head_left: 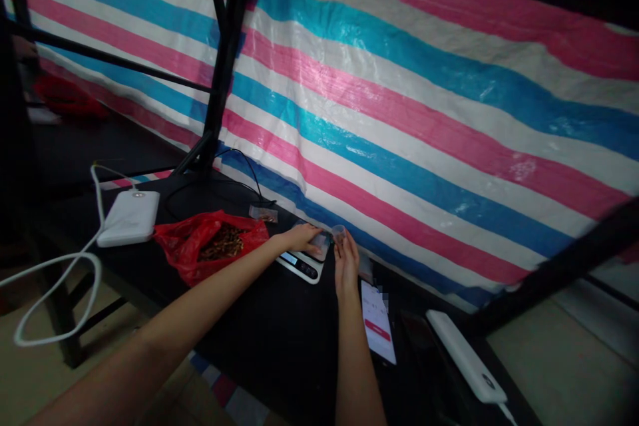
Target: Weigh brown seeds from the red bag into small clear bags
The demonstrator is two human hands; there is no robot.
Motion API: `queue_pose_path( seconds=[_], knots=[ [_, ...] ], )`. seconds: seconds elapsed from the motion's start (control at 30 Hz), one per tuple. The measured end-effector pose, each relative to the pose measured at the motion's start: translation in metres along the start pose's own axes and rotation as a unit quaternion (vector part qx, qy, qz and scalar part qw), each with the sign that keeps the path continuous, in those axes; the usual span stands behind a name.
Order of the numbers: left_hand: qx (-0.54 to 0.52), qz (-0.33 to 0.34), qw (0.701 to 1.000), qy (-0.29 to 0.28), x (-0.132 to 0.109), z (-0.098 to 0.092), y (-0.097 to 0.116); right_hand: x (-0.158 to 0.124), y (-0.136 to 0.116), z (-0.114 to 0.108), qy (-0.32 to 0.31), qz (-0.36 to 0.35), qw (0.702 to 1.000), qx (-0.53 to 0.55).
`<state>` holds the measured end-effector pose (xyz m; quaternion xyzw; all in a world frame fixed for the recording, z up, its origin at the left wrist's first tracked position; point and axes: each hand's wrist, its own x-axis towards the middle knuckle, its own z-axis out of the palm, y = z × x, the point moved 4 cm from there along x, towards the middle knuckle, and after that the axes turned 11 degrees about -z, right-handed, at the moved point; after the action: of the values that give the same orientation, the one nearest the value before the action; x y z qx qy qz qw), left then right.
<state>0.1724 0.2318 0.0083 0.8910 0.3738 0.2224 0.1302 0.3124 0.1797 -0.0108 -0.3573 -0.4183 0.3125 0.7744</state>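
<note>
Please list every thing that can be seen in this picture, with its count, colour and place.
kitchen scale: one, silver, on the black table, under the left hand.
small clear cup: one, transparent, at the right hand's fingertips, beside the scale.
red plastic bag: one, open, holds brown pieces, left of the scale.
small clear packet: one, behind the bag.
power bank: one, white, with white cable, table's left end.
phone: one, screen lit, right of the right forearm.
second power bank: one, white, table's right end.
striped tarpaulin: one, pink, blue, white, behind the table.
black table: one.
left hand: on the scale.
right hand: holds the cup.
</note>
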Motion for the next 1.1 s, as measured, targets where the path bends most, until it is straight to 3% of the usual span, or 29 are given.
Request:
queue_pose_path(
  seconds=[0.17, 0.33, 0.43, 0.63, 0.77, 0.97, 1.1],
  knots=[
    [-0.004, -0.034, 0.999, 0.042, 0.0, 0.0, -0.011, 0.003, 0.008, -0.009, 0.021, -0.012, 1.0, -0.012],
    [-0.127, -0.021, 0.99, 0.054, -0.001, -0.013, -0.008, 0.004, 0.01, -0.003, 0.015, -0.037, 0.999, -0.024],
    [-0.236, -0.018, 0.97, 0.053, -0.003, -0.017, -0.007, 0.003, -0.001, 0.006, -0.02, -0.09, 0.994, -0.063],
    [-0.405, -0.027, 0.914, -0.009, -0.008, -0.02, 0.003, -0.008, -0.029, 0.026, -0.058, -0.199, 0.966, -0.153],
    [-0.428, -0.066, 0.901, -0.018, -0.013, -0.026, 0.006, -0.018, -0.041, 0.037, -0.079, -0.276, 0.931, -0.225],
    [-0.43, -0.049, 0.902, -0.016, -0.012, -0.025, 0.001, -0.026, -0.055, 0.042, -0.093, -0.319, 0.897, -0.291],
    [-0.409, -0.038, 0.912, 0.017, -0.004, -0.025, -0.004, -0.026, -0.061, 0.04, -0.06, -0.329, 0.898, -0.286]
  ],
)
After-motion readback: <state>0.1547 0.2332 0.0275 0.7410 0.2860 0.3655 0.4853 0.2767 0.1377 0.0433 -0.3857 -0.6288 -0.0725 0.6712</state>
